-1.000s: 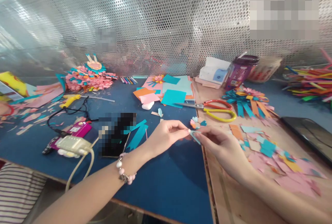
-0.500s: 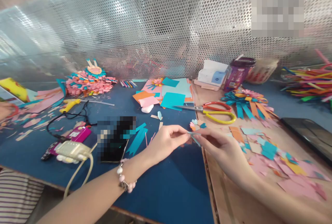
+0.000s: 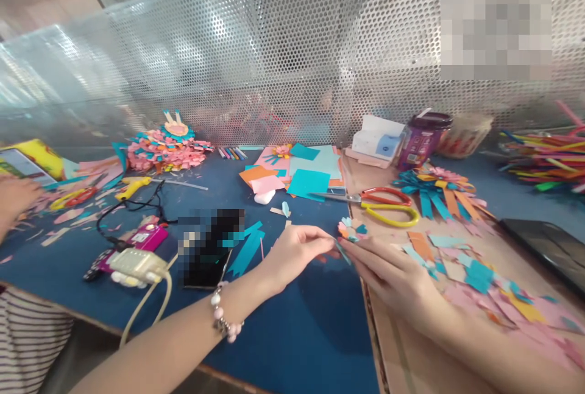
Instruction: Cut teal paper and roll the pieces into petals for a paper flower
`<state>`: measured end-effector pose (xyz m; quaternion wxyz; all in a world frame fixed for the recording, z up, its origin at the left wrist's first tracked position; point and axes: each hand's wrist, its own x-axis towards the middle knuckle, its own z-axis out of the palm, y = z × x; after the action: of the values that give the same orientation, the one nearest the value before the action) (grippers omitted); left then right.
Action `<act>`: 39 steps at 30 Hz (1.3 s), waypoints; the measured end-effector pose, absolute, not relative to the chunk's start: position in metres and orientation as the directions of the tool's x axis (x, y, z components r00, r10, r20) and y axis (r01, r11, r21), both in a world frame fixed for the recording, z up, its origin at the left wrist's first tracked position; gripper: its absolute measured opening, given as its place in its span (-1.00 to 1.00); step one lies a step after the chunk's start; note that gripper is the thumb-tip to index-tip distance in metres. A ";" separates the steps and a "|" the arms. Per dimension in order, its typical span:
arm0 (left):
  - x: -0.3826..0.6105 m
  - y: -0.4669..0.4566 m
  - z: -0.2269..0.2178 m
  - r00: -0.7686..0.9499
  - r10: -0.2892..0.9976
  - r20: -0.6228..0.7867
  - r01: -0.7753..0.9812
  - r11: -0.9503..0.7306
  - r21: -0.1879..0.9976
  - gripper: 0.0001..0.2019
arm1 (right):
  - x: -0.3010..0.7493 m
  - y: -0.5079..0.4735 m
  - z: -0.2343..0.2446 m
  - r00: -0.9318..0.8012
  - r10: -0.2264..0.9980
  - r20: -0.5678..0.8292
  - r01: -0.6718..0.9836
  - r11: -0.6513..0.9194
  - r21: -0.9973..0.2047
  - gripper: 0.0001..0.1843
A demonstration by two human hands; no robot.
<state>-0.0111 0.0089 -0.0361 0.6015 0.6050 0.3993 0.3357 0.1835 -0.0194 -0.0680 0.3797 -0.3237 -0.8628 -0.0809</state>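
Note:
My left hand [image 3: 295,251] and my right hand [image 3: 388,272] meet above the seam between the blue table [image 3: 283,333] and a brown board [image 3: 411,351]. Both pinch a small teal paper strip [image 3: 342,249] between fingertips. Just beyond it lies a small paper flower [image 3: 351,229] of pink, orange and teal petals. A beaded bracelet [image 3: 223,321] is on my left wrist.
Red and yellow scissors [image 3: 384,205] lie behind the hands. Coloured paper sheets [image 3: 301,178], scraps [image 3: 479,275], a phone [image 3: 208,248], a charger with cable [image 3: 132,263], a tissue box [image 3: 377,135], a purple jar [image 3: 423,132] and a tablet [image 3: 548,248] surround them. Another person's hand [image 3: 13,196] is far left.
My hands stay together on the teal strip; my right fingers have flattened slightly. The view has shifted a little, and the other person's hand has come further in at left.

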 end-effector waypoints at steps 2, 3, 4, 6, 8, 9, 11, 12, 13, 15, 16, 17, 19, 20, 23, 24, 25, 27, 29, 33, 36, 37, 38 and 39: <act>-0.011 0.008 -0.034 0.444 0.893 -0.071 0.071 0.044 0.996 -0.83 | 0.186 -0.020 -0.064 -0.577 0.453 0.679 0.617 0.787 -0.001 -0.67; -0.011 0.008 -0.033 0.441 0.895 -0.069 0.064 0.045 0.997 -0.83 | 0.187 -0.021 -0.061 -0.607 0.434 0.666 0.613 0.789 0.045 -0.66; -0.011 0.008 -0.033 0.440 0.896 -0.066 0.054 0.047 0.997 -0.83 | 0.187 -0.021 -0.059 -0.627 0.415 0.659 0.610 0.788 0.085 -0.65; -0.011 0.008 -0.032 0.440 0.895 -0.067 0.038 0.056 0.998 -0.83 | 0.188 -0.022 -0.056 -0.650 0.390 0.652 0.613 0.776 0.147 -0.64; -0.010 0.008 -0.032 0.440 0.894 -0.083 0.029 0.078 0.997 -0.83 | 0.187 -0.022 -0.055 -0.666 0.373 0.647 0.621 0.757 0.203 -0.65; -0.010 0.009 -0.033 0.439 0.894 -0.090 0.027 0.087 0.996 -0.83 | 0.186 -0.022 -0.055 -0.668 0.364 0.649 0.628 0.744 0.228 -0.66; -0.010 0.009 -0.034 0.441 0.893 -0.088 0.014 0.092 0.996 -0.81 | 0.184 -0.022 -0.055 -0.669 0.333 0.664 0.631 0.727 0.272 -0.66; -0.010 0.009 -0.035 0.438 0.895 -0.086 0.007 0.092 0.996 -0.80 | 0.182 -0.022 -0.055 -0.666 0.317 0.675 0.633 0.720 0.286 -0.67; -0.010 0.010 -0.035 0.437 0.896 -0.082 0.005 0.088 0.996 -0.79 | 0.181 -0.022 -0.055 -0.661 0.303 0.686 0.634 0.715 0.295 -0.67; -0.011 0.011 -0.035 0.448 0.891 -0.075 0.006 0.081 0.997 -0.79 | 0.179 -0.022 -0.057 -0.645 0.298 0.703 0.641 0.712 0.286 -0.69; -0.011 0.012 -0.035 0.457 0.886 -0.082 0.010 0.088 0.996 -0.80 | 0.178 -0.021 -0.059 -0.633 0.311 0.709 0.651 0.710 0.269 -0.71; -0.012 0.013 -0.035 0.468 0.879 -0.094 0.015 0.099 0.995 -0.80 | 0.178 -0.022 -0.062 -0.614 0.330 0.717 0.663 0.708 0.241 -0.73; -0.014 0.015 -0.035 0.482 0.870 -0.108 0.034 0.105 0.994 -0.80 | 0.176 -0.022 -0.066 -0.544 0.403 0.736 0.688 0.716 0.116 -0.73; -0.015 0.016 -0.035 0.484 0.869 -0.105 0.049 0.093 0.995 -0.80 | 0.175 -0.023 -0.067 -0.487 0.470 0.736 0.698 0.716 0.004 -0.74; -0.018 0.018 -0.038 0.509 0.858 -0.064 0.091 0.021 0.996 -0.76 | 0.170 -0.025 -0.064 -0.251 0.774 0.582 0.675 0.571 -0.468 -0.73; -0.018 0.018 -0.039 0.522 0.851 -0.050 0.102 -0.005 0.995 -0.75 | 0.169 -0.025 -0.061 -0.168 0.862 0.479 0.643 0.464 -0.609 -0.68; -0.018 0.019 -0.039 0.534 0.845 -0.035 0.111 -0.029 0.993 -0.74 | 0.167 -0.026 -0.058 -0.098 0.923 0.372 0.601 0.353 -0.717 -0.64; -0.019 0.019 -0.040 0.545 0.838 -0.012 0.130 -0.070 0.989 -0.73 | 0.164 -0.026 -0.052 -0.028 0.980 0.197 0.519 0.183 -0.835 -0.58; -0.019 0.019 -0.039 0.539 0.842 -0.004 0.148 -0.090 0.985 -0.72 | 0.162 -0.027 -0.047 -0.045 0.995 0.085 0.458 0.096 -0.884 -0.55; -0.018 0.019 -0.037 0.534 0.845 0.026 0.138 -0.118 0.983 -0.74 | 0.158 -0.028 -0.045 -0.100 0.993 -0.062 0.322 -0.026 -0.946 -0.58; -0.018 0.018 -0.037 0.539 0.842 0.018 0.150 -0.117 0.982 -0.75 | 0.157 -0.028 -0.050 -0.110 0.990 -0.088 0.179 -0.068 -0.981 -0.61; -0.018 0.018 -0.037 0.539 0.842 0.011 0.155 -0.113 0.981 -0.75 | 0.157 -0.027 -0.051 -0.113 0.987 -0.110 0.134 -0.095 -0.986 -0.60; -0.018 0.018 -0.037 0.539 0.842 0.007 0.159 -0.110 0.981 -0.75 | 0.157 -0.027 -0.053 -0.121 0.984 -0.134 0.097 -0.122 -0.988 -0.59; -0.018 0.018 -0.037 0.538 0.843 0.005 0.163 -0.110 0.980 -0.75 | 0.157 -0.026 -0.054 -0.127 0.980 -0.152 0.071 -0.144 -0.987 -0.58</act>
<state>-0.0183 0.0176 -0.0373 0.5549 0.6790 0.3706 0.3062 0.1572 -0.0259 -0.0536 0.4118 -0.5168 -0.5086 0.5520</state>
